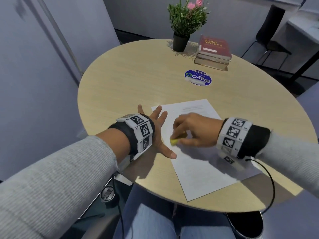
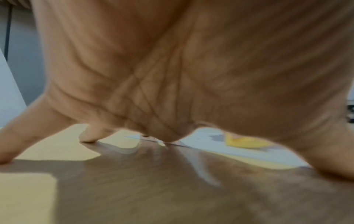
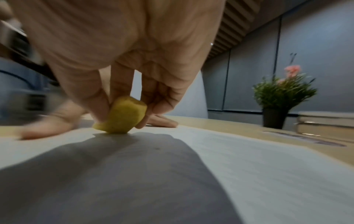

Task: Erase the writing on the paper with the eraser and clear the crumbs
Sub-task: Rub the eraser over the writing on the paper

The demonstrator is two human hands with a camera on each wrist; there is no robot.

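Note:
A white sheet of paper [image 1: 198,163] lies on the round wooden table [image 1: 131,87], with faint lines of writing near its far edge. My right hand [image 1: 189,130] pinches a yellow eraser [image 1: 174,141] [image 3: 122,116] between thumb and fingers, its lower end touching the paper near the left edge. My left hand [image 1: 155,130] lies spread with straight fingers, pressing down on the paper's left edge and the table. In the left wrist view the eraser [image 2: 245,142] shows past the palm. A few tiny dark specks dot the paper near the eraser.
At the table's far side stand a potted plant [image 1: 184,25] with pink flowers and a stack of books [image 1: 213,52]. A round blue-and-white sticker [image 1: 198,78] lies in the middle. A black chair [image 1: 269,35] stands beyond the table at the right. My knees are under the near edge.

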